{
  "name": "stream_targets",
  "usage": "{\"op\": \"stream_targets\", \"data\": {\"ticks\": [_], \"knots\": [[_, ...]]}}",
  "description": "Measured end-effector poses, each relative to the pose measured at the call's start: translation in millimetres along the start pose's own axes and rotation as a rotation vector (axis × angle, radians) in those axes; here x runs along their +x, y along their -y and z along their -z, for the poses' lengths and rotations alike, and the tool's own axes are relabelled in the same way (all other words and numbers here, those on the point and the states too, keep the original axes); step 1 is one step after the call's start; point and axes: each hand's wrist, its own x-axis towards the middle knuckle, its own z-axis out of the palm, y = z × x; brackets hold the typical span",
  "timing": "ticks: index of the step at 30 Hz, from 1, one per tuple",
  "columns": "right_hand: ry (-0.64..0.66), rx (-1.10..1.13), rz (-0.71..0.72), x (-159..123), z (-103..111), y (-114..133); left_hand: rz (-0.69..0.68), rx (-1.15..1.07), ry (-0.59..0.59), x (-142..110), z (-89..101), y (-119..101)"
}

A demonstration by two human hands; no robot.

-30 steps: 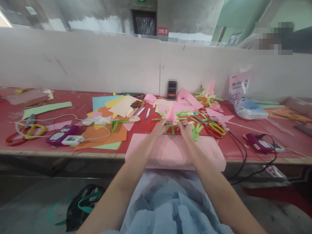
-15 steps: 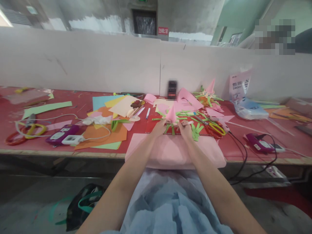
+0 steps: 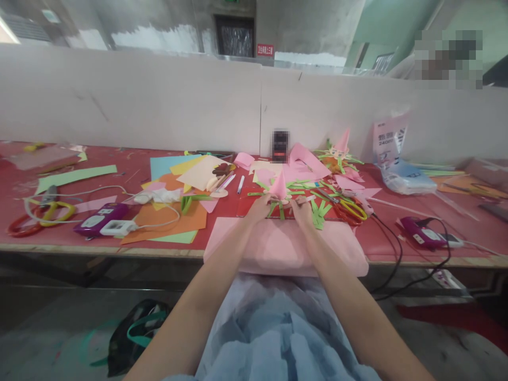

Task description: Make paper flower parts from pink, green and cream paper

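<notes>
A pink-coned paper figure [image 3: 279, 190] stands point-up between your hands, just beyond them. Your left hand [image 3: 260, 208] pinches its left edge; your right hand [image 3: 302, 211] curls close at its right, grip unclear.

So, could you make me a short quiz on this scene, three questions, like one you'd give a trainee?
1. What colour is the pointed paper cone between the person's left hand and right hand?
a) blue
b) pink
c) orange

2. True or false: the black bag with a green strap lies lower than the red tabletop.

3. Fill in the blank: one purple plastic device with a white panel lies to the left of both hands, and a second purple device lies to their ____.

Key: 1. b; 2. true; 3. right
</notes>
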Motion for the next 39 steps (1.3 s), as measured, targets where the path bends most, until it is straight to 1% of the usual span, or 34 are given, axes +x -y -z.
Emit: {"op": "stream_targets", "data": {"ticks": [3, 8, 14, 19, 24, 32, 35, 39], "knots": [[-0.021, 0.010, -0.029, -0.9, 0.5, 1.7, 0.000, 0.001, 0.004, -0.3, 0.2, -0.3], [-0.063, 0.074, -0.023, -1.0, 0.8, -0.4, 0.017, 0.017, 0.007, 0.0, -0.3, 0.1], [-0.040, 0.073, -0.021, 0.5, -0.6, -4.8, 0.005, 0.020, 0.009, -0.8, -0.7, 0.9], [-0.005, 0.012, -0.031, -1.0, 0.1, 0.0, 0.011, 0.009, 0.004, -0.4, -1.1, 1.7], [0.024, -0.001, -0.032, -2.1, 1.4, 2.9, 0.008, 0.008, 0.008, 0.5, -1.1, 1.8], [0.028, -0.006, -0.035, -2.6, 2.0, 2.2, 0.000, 0.001, -0.005, 0.1, -1.6, 2.0], [0.012, 0.033, -0.051, -2.4, 0.6, 1.2, 0.002, 0.011, 0.002, 0.7, -1.8, 2.9], [-0.065, 0.103, -0.074, -4.7, 1.3, 4.9, 0.017, 0.012, 0.001, 2.3, -2.8, 4.8]]}}
